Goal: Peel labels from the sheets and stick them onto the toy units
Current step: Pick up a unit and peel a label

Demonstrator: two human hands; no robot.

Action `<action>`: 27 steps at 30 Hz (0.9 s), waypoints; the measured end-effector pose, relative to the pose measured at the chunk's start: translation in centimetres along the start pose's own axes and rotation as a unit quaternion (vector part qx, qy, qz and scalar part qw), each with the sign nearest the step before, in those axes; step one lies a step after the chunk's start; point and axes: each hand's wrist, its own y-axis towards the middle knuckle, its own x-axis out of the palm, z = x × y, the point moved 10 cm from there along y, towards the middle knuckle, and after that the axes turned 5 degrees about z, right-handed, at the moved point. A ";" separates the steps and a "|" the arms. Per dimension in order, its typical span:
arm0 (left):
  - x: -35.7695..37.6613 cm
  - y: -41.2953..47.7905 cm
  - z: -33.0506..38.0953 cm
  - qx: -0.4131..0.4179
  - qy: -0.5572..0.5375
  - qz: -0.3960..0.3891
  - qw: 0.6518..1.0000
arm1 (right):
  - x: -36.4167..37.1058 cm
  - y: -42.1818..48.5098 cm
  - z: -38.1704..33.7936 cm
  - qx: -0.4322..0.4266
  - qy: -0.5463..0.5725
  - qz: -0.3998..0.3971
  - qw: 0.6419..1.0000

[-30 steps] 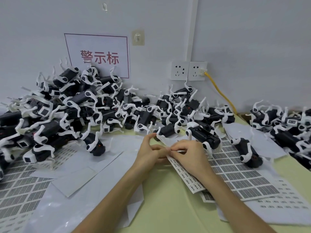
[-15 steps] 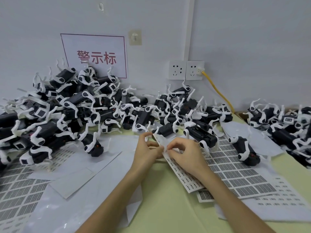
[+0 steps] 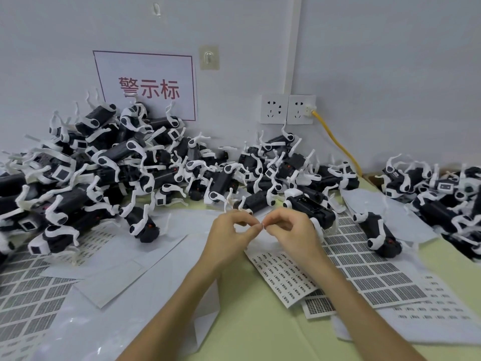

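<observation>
**Label pinched between both hands above the sheet**

A small white label (image 3: 263, 225) sits at the middle of the view. The left hand (image 3: 229, 237) and right hand (image 3: 292, 231) meet there, thumbs and forefingers curled and pinching it. Just below, at 6 o'clock, the label sheet (image 3: 281, 272) lies on the table (image 3: 260, 329), overlapping more sheets (image 3: 364, 272) toward 4 o'clock. One toy unit (image 3: 309, 208) lies just beyond the right hand at 1 o'clock. Heaped toy units (image 3: 117, 165) fill 10 o'clock, with a second heap (image 3: 442, 194) at 3 o'clock. The wall carries a sign (image 3: 145, 84) at 11 o'clock, and sockets (image 3: 286, 109) with a yellow cable (image 3: 335, 142) at 1 o'clock.
</observation>
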 end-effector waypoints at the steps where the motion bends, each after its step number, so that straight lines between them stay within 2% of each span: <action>1: -0.1 0.1 -0.1 -0.006 -0.016 0.001 1.000 | 0.0 0.0 -0.1 -0.003 0.001 0.003 1.000; 7: -0.7 0.2 -1.0 -0.044 -0.109 0.020 0.993 | -0.1 -0.1 -0.7 -0.014 0.022 0.019 0.999; 17: -0.6 0.2 0.0 0.003 -0.124 0.009 0.992 | -0.7 -0.1 -0.9 -0.026 0.013 0.037 0.999; 21: -0.7 0.2 -1.0 -0.032 -0.087 0.027 0.995 | -0.4 -0.6 -2.2 -0.089 -0.058 0.042 0.993; 24: -1.2 0.2 -2.0 -0.056 -0.010 0.058 0.997 | -2.2 -1.0 -4.2 -0.160 -0.081 0.126 0.976; 26: -1.6 0.2 -2.2 -0.057 0.000 0.069 0.996 | -4.5 -1.1 -4.5 -0.154 -0.100 0.208 0.961; 27: -1.7 0.2 -2.2 -0.054 -0.003 0.073 0.996 | -5.6 -0.9 -4.0 -0.123 -0.124 0.241 0.955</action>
